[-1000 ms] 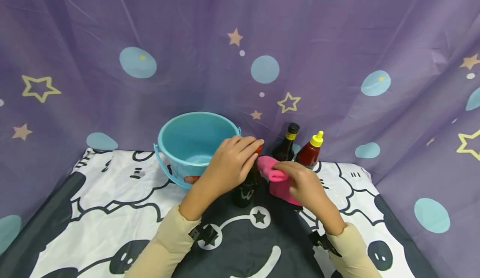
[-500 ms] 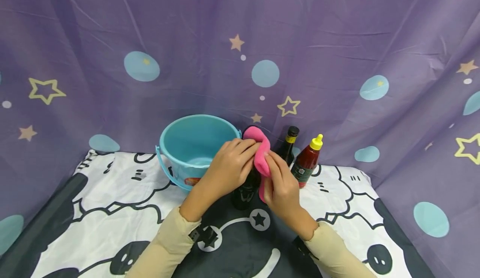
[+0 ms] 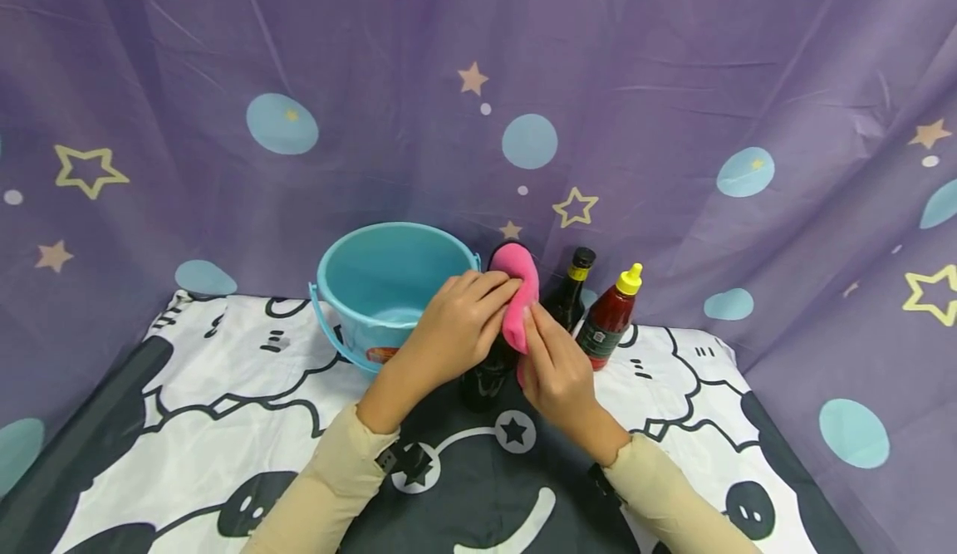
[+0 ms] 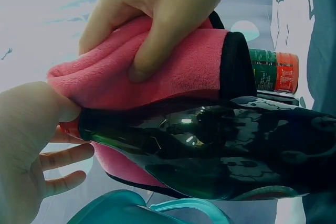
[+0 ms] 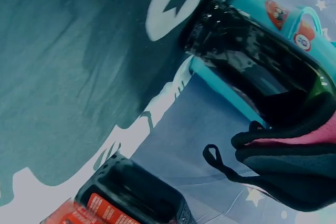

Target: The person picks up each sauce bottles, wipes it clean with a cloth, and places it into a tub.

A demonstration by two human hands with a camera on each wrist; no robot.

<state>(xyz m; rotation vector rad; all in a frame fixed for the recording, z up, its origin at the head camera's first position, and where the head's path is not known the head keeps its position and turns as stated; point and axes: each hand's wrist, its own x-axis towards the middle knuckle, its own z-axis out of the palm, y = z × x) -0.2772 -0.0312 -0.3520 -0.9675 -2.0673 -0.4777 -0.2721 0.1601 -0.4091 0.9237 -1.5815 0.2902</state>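
Note:
A dark green glass bottle (image 4: 199, 145) with a red cap (image 4: 70, 128) stands upright on the cloth-covered table, right of the bucket. My left hand (image 3: 454, 326) holds it at the cap, thumb and fingers around the top. My right hand (image 3: 562, 378) pinches a folded pink towel (image 3: 516, 270) with black edging against the bottle's neck and shoulder. In the left wrist view the towel drapes along one side of the glass and shows again behind it. A black hanging loop (image 5: 214, 157) dangles from the towel in the right wrist view.
A light blue bucket (image 3: 366, 340) with its handle lowered stands left of the bottle. Behind on the right are a black-capped dark bottle (image 3: 566, 298) and a red sauce bottle (image 3: 601, 334) with a yellow tip. A purple curtain (image 3: 643, 105) hangs right behind the table.
My right hand has carried the towel leftward from beside the sauce bottles onto the bottle's neck, uncovering the sauce bottle's label. My left hand stays at the bottle's top.

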